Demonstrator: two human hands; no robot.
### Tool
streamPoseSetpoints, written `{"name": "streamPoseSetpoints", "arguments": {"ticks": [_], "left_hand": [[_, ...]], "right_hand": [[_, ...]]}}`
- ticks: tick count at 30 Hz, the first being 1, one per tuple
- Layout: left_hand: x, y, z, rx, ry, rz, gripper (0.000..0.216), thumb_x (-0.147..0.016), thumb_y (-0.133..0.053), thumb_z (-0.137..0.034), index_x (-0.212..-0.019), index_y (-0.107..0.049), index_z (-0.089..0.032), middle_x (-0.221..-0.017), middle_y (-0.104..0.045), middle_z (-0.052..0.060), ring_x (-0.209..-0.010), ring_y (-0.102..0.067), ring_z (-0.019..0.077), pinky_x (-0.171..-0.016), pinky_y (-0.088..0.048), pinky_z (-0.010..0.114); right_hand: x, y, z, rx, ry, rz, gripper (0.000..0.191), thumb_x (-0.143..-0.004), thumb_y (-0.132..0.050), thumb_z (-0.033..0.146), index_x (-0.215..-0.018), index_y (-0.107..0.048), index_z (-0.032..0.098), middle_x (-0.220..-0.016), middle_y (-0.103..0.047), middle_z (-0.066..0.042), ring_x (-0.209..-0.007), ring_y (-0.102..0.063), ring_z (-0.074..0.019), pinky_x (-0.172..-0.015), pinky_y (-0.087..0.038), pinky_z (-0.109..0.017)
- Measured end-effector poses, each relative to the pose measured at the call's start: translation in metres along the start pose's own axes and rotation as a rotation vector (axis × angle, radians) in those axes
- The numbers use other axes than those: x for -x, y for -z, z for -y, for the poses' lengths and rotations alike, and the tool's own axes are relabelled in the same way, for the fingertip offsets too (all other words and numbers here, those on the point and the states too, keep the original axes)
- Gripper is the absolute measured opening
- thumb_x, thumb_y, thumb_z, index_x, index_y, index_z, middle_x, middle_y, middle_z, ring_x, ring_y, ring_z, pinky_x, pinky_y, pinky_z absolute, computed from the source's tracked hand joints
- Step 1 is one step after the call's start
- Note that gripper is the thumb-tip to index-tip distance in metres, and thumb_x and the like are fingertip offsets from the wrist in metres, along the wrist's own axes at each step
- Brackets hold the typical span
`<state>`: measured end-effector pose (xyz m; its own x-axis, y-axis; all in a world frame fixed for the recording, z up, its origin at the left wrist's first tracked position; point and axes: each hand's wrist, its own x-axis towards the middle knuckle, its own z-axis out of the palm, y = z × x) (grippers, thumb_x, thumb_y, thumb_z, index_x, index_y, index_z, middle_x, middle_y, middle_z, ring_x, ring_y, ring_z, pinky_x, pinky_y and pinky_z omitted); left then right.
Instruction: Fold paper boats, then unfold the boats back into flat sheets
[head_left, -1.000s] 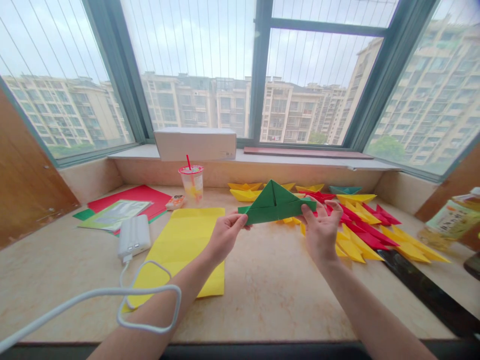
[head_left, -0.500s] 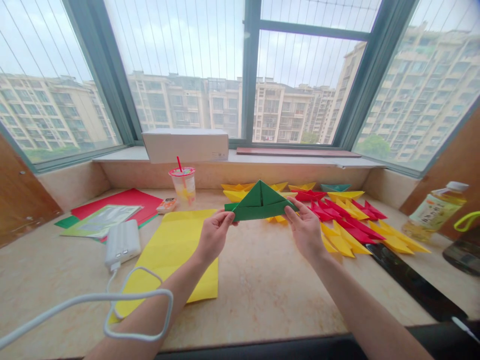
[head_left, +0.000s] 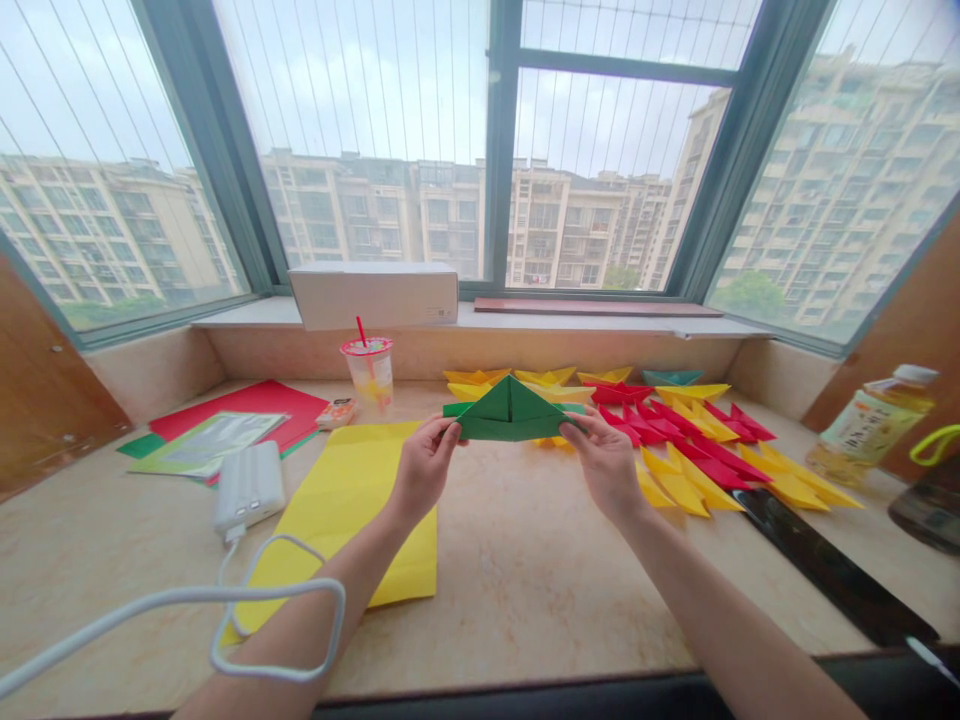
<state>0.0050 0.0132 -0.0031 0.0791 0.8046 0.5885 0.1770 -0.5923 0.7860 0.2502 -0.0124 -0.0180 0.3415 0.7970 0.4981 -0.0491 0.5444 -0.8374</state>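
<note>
A folded green paper [head_left: 511, 412], triangular on top with a band along its lower edge, is held up above the counter between my two hands. My left hand [head_left: 429, 455] pinches its left end between thumb and fingers. At the opposite end my right hand [head_left: 600, 450] grips the paper the same way. A vertical seam runs down the middle of the triangle. Behind and to the right lie several folded paper boats in yellow [head_left: 682, 480], red [head_left: 720, 460] and teal [head_left: 673, 378]. A flat yellow sheet [head_left: 360, 480] lies under my left forearm.
At left are a white power bank [head_left: 250, 485] with a looping white cable [head_left: 277, 590] and stacked red paper [head_left: 300, 412]. A drink cup [head_left: 370, 375] stands behind. On the right are a black phone [head_left: 825, 560], a drink bottle [head_left: 870, 425] and a dark container [head_left: 934, 500].
The green paper's peak has dropped and tilted, so it looks flatter, and more of its back band shows at the right. My hands have moved slightly left, still gripping both ends.
</note>
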Motion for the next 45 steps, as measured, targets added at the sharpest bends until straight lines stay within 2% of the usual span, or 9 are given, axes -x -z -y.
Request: {"name": "streamPoseSetpoints", "arguments": {"ticks": [7,15,18,22,25,27,35,39,45], "left_hand": [[-0.003,0.002,0.012,0.125,0.052,-0.015,0.034,-0.087,-0.061,-0.047,-0.096,-0.069,-0.015,-0.097,-0.068,0.008,-0.072,-0.064,0.0159,-0.069,-0.053,0.028],[0.000,-0.002,0.016,0.238,0.112,-0.031,0.055,-0.085,-0.066,-0.040,-0.133,-0.049,-0.019,-0.089,-0.072,0.003,-0.065,-0.067,0.0140,-0.066,-0.055,0.029],[-0.004,-0.002,0.013,0.282,0.198,-0.083,0.058,-0.075,-0.075,-0.040,-0.123,-0.054,-0.015,-0.082,-0.073,0.004,-0.060,-0.067,0.0150,-0.062,-0.055,0.029],[-0.006,-0.003,0.016,0.228,0.229,-0.134,0.036,-0.072,-0.076,-0.041,-0.091,-0.066,-0.012,-0.074,-0.073,0.005,-0.059,-0.067,0.0161,-0.062,-0.055,0.030],[-0.003,-0.003,0.018,0.066,0.192,-0.137,0.031,-0.077,-0.071,-0.038,-0.096,-0.072,-0.013,-0.067,-0.071,0.003,-0.059,-0.066,0.0158,-0.064,-0.055,0.030],[-0.001,-0.003,0.018,-0.062,0.131,-0.122,0.032,-0.081,-0.066,-0.038,-0.102,-0.074,-0.015,-0.076,-0.073,0.004,-0.063,-0.067,0.0160,-0.069,-0.056,0.031],[0.003,-0.010,0.016,-0.331,-0.046,0.034,0.042,-0.081,-0.066,-0.044,-0.113,-0.072,-0.018,-0.118,-0.070,0.009,-0.100,-0.068,0.0257,-0.097,-0.051,0.039],[0.003,-0.008,0.018,-0.384,-0.106,0.078,0.036,-0.089,-0.056,-0.040,-0.115,-0.072,-0.022,-0.111,-0.072,0.006,-0.096,-0.068,0.0232,-0.093,-0.051,0.035],[0.003,0.000,0.018,-0.357,-0.016,-0.008,0.031,-0.089,-0.056,-0.037,-0.110,-0.075,-0.023,-0.096,-0.077,0.003,-0.085,-0.071,0.0221,-0.084,-0.053,0.033]], "right_hand": [[0.001,0.005,-0.009,0.057,-0.139,0.161,0.034,-0.078,-0.073,0.049,-0.094,-0.078,0.021,-0.088,-0.076,-0.004,-0.086,-0.067,-0.0212,-0.088,-0.050,-0.040],[0.002,-0.001,-0.004,-0.014,-0.149,-0.002,0.044,-0.072,-0.078,0.046,-0.107,-0.072,0.020,-0.095,-0.076,-0.003,-0.081,-0.069,-0.0189,-0.076,-0.057,-0.035],[0.002,-0.003,0.001,-0.068,-0.168,-0.044,0.050,-0.069,-0.081,0.044,-0.110,-0.066,0.020,-0.084,-0.075,-0.002,-0.073,-0.070,-0.0181,-0.070,-0.059,-0.034],[0.002,-0.006,-0.002,-0.031,-0.158,-0.079,0.036,-0.064,-0.083,0.047,-0.081,-0.065,0.020,-0.074,-0.073,-0.001,-0.067,-0.070,-0.0176,-0.063,-0.059,-0.031],[0.004,-0.005,-0.005,0.087,-0.130,-0.070,0.034,-0.069,-0.078,0.051,-0.077,-0.067,0.020,-0.066,-0.070,0.001,-0.051,-0.064,-0.0144,-0.051,-0.055,-0.028],[0.005,-0.004,-0.006,0.166,-0.114,-0.059,0.034,-0.073,-0.074,0.051,-0.082,-0.071,0.019,-0.062,-0.068,0.001,-0.045,-0.062,-0.0144,-0.047,-0.052,-0.028],[-0.002,0.003,-0.004,0.257,-0.040,-0.003,0.037,-0.086,-0.061,0.050,-0.107,-0.075,0.023,-0.085,-0.077,-0.005,-0.072,-0.073,-0.0232,-0.073,-0.059,-0.038],[-0.001,0.001,-0.007,0.253,0.040,0.106,0.040,-0.081,-0.069,0.046,-0.116,-0.072,0.027,-0.116,-0.072,-0.005,-0.087,-0.072,-0.0226,-0.082,-0.058,-0.039],[0.003,0.003,-0.008,0.310,0.121,0.079,0.027,-0.088,-0.060,0.033,-0.111,-0.074,0.031,-0.108,-0.076,-0.001,-0.089,-0.072,-0.0239,-0.090,-0.056,-0.044]]}}
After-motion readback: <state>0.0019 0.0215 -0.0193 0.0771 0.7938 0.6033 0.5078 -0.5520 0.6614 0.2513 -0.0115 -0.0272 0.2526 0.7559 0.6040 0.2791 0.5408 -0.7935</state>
